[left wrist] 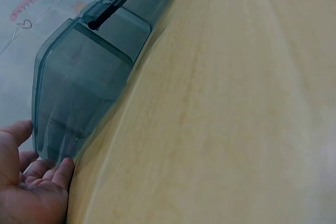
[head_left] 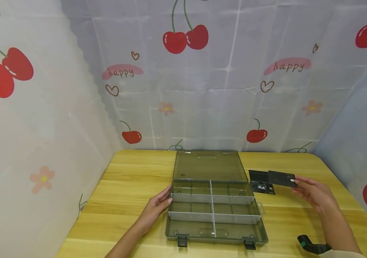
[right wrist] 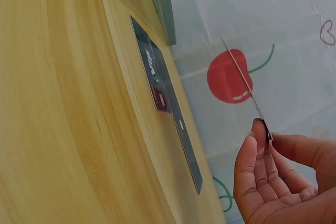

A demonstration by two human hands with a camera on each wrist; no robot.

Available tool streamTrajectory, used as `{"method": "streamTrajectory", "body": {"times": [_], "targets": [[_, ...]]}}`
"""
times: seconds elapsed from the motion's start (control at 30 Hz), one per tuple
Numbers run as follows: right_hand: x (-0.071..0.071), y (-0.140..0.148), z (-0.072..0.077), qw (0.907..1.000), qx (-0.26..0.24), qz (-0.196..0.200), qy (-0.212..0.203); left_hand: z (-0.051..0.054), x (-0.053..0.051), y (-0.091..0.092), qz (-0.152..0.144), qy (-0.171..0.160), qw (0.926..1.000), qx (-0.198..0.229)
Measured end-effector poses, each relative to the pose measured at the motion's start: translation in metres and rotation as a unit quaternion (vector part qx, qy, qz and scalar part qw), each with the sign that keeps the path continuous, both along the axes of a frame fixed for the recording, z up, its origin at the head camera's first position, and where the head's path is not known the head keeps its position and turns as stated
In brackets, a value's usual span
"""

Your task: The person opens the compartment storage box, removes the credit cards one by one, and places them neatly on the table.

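Observation:
A translucent grey-green compartment box [head_left: 213,217] lies on the table with its lid [head_left: 209,165] folded back. White dividers [head_left: 190,216] split its inside into several bare compartments. At the box's left wall is my left hand [head_left: 155,208], thumb at the rim and fingers against the side; the left wrist view shows these fingers [left wrist: 64,172] bent at the box's corner. My right hand [head_left: 315,191] pinches a black VIP card [head_left: 280,178] by its right end, above the table. Edge-on, that card [right wrist: 242,77] appears as a thin line in the right wrist view.
Beside the box's right wall lie a black card marked Vip [head_left: 261,187] and another dark card [head_left: 257,175], partly overlapping. Two black latches [head_left: 182,240] hang at the box's front. A dark band [head_left: 312,246] crosses the right wrist. Behind the wooden table [head_left: 138,168] hangs a cherry-print cloth [head_left: 199,107].

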State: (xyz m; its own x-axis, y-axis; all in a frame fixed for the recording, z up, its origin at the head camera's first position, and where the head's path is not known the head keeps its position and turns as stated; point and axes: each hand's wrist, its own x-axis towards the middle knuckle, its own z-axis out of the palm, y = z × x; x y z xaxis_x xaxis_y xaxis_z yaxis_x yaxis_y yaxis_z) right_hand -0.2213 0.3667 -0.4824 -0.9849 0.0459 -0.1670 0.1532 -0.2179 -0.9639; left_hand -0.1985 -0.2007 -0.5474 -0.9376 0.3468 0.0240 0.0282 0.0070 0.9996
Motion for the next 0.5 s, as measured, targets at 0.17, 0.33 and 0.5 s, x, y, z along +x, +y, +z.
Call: {"method": "streamTrajectory", "body": {"times": [0.17, 0.33, 0.5], "targets": [[0.001, 0.005, -0.003, 1.0, -0.002, -0.001, 0.002, 0.0, 0.0, 0.0, -0.001, 0.001, 1.0, -0.003], [0.001, 0.01, -0.006, 1.0, -0.002, 0.002, 0.0, 0.0, 0.0, 0.0, -0.002, 0.002, 1.0, 0.0], [0.001, 0.015, -0.007, 0.9996, 0.024, 0.003, -0.015, 0.0, 0.0, 0.0, -0.001, 0.001, 1.0, 0.002]]}}
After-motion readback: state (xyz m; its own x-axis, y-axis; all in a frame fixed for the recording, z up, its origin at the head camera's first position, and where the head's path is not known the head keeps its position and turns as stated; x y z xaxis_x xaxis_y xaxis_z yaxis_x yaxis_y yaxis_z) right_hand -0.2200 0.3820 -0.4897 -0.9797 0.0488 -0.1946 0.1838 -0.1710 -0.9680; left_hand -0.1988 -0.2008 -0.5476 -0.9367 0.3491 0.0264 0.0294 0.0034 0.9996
